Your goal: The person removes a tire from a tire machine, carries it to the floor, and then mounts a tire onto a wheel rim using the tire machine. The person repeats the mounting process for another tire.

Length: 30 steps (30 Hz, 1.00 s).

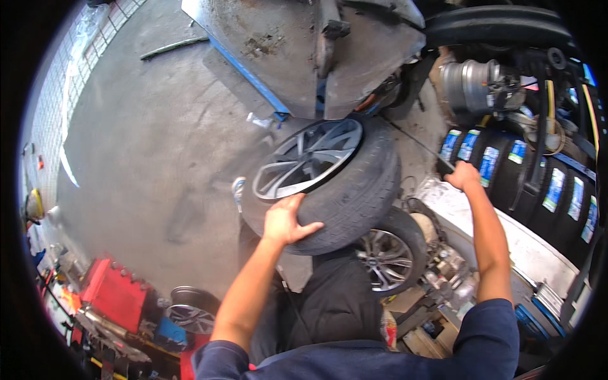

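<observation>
A black tyre on a grey alloy wheel (342,170) leans tilted in front of my legs, its spoked face turned up and to the left. My left hand (285,221) lies on the near sidewall beside the rim, thumb stretched out from the fingers. Off to the right, my right hand (464,176) is closed around the dark handle of a long thin bar (415,139). That bar slants up and left toward the tyre's far edge; where its tip ends I cannot make out.
Beyond the wheel stands a machine with worn metal plates (272,44) and a blue edge. A second tyred wheel (387,256) is at my right leg. Several labelled tyres (506,158) line the right, near a bare silver rim (468,85). A red box (114,294) stands lower left.
</observation>
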### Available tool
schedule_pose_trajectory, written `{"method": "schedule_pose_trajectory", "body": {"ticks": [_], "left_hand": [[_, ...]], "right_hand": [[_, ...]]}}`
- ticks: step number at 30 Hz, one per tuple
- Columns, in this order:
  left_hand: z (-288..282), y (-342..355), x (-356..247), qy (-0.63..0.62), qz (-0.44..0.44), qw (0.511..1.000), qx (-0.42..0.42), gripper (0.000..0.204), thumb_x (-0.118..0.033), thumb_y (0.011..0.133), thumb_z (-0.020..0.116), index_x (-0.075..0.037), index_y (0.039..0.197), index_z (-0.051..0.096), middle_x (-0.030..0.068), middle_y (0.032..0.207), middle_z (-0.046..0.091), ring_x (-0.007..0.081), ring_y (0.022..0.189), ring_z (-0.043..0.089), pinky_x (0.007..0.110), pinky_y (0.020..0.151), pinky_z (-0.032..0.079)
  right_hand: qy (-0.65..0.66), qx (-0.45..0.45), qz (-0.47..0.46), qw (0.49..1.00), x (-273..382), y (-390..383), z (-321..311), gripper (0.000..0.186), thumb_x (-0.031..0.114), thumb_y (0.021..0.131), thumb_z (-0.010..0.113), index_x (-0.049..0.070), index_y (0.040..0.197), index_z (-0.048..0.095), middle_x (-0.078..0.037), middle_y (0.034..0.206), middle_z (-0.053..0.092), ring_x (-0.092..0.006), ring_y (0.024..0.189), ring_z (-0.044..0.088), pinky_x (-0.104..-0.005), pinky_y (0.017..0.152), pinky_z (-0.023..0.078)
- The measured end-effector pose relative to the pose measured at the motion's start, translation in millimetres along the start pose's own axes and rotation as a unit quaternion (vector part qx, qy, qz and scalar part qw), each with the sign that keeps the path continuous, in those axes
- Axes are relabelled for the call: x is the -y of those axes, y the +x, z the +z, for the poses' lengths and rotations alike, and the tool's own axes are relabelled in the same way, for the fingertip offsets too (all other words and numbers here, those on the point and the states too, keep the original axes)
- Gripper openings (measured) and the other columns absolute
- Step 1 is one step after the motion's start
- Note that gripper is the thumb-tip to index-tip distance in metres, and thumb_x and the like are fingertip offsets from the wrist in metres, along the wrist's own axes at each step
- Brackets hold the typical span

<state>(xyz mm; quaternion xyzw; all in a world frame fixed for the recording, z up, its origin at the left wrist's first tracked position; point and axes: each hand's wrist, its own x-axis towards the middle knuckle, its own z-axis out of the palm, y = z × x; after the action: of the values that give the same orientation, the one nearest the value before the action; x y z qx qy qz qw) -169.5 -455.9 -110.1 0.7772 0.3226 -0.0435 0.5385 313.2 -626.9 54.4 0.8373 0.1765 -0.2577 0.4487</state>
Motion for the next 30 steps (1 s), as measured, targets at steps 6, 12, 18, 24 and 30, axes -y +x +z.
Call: {"method": "schedule_pose_trajectory", "body": {"ticks": [6,12,18,24,30], "left_hand": [[14.8,2.8,1.8,0.0,0.016,0.997,-0.08,0.088,-0.058,0.059,0.088,-0.001,0.123,0.068,0.0217,0.117,0.072,0.0389,0.111,0.069,0.045,0.098,0.054],[44.2,20.1,-27.8,0.108,0.061,0.98,-0.159,0.089,-0.071,0.068,0.076,0.002,0.118,0.067,0.0214,0.114,0.068,0.0405,0.101,0.068,0.047,0.087,0.056],[99.5,80.4,-120.3,0.179,0.054,0.964,-0.19,0.076,-0.06,0.069,0.08,-0.002,0.117,0.07,0.0234,0.13,0.059,0.0431,0.117,0.059,0.051,0.099,0.049],[139.4,135.2,-188.8,0.245,0.056,0.955,-0.156,0.063,-0.043,0.078,0.079,-0.001,0.123,0.064,0.0238,0.142,0.054,0.0458,0.129,0.051,0.052,0.108,0.043],[120.6,183.2,-186.9,0.26,0.016,0.959,-0.109,0.064,-0.047,0.095,0.063,0.006,0.131,0.06,0.0245,0.139,0.059,0.0415,0.132,0.052,0.047,0.111,0.04]], "right_hand": [[0.023,-0.319,-0.14,0.937,-39.7,24.2,83.3,0.028,0.02,0.075,0.076,0.007,0.095,0.062,-0.011,0.111,0.059,-0.0322,0.108,0.061,-0.0472,0.079,0.055],[0.023,-0.198,0.062,0.978,-169.2,112.5,202.2,0.039,0.019,0.076,0.08,0.007,0.112,0.072,-0.009,0.149,0.051,-0.0313,0.124,0.059,-0.045,0.096,0.056],[0.099,-0.283,0.017,0.954,-245.6,172.4,256.5,0.042,0.014,0.075,0.076,0.003,0.116,0.07,-0.016,0.129,0.065,-0.0362,0.117,0.064,-0.044,0.101,0.052],[0.339,-0.322,-0.195,0.862,-216.3,124.9,254.5,0.039,0.032,0.081,0.078,0.006,0.11,0.071,-0.015,0.109,0.071,-0.0354,0.1,0.069,-0.0431,0.084,0.056],[0.39,-0.441,0.003,0.808,-176.3,121.6,215.6,0.038,0.036,0.087,0.077,0.005,0.108,0.072,-0.013,0.109,0.072,-0.0357,0.098,0.069,-0.0441,0.084,0.056]]}}
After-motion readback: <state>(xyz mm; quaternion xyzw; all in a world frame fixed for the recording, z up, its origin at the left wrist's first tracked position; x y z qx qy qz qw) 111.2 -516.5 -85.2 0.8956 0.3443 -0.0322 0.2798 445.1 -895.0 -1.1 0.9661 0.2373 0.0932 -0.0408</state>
